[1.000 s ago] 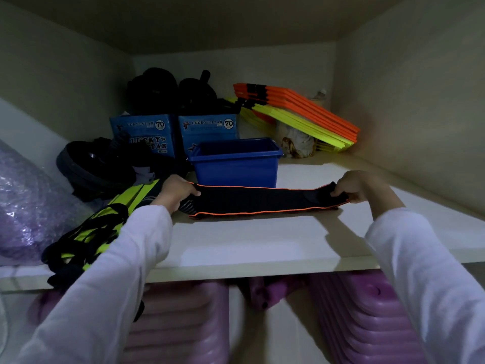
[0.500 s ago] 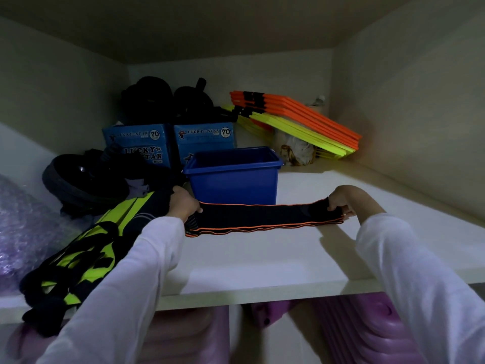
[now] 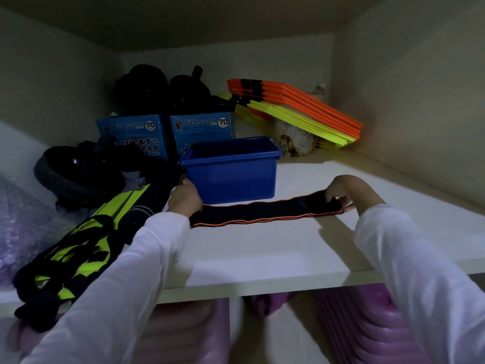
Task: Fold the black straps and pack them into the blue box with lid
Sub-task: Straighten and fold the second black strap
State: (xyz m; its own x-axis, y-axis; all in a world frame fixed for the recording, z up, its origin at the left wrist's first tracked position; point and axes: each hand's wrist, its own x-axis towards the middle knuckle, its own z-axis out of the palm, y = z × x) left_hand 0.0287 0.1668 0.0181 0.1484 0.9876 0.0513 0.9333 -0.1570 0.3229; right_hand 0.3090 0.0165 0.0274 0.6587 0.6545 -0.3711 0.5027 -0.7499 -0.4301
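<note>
Just in front of the blue box (image 3: 231,170), on the white shelf (image 3: 262,250), the black strap (image 3: 257,212) with its orange edging lay flat and stretched lengthwise, its far edge close against the foot of the box wall. My left hand (image 3: 185,198) pinched the strap's left end, fingers curled down over it beside the box's left corner. My right hand (image 3: 349,190) gripped the other end, out past the box's right side, thumb and fingers closed around the doubled cloth there. Both my arms wore white sleeves (image 3: 409,261). The box stood open, with no lid on it, and I could not see its floor from that angle. To the left of the box lay a bundle of yellow-green and black gear (image 3: 78,250). Behind the box stood two blue cartons (image 3: 202,130) printed LUCKY STAR, and behind its right side leaned a stack of orange and yellow boards (image 3: 301,109).
</note>
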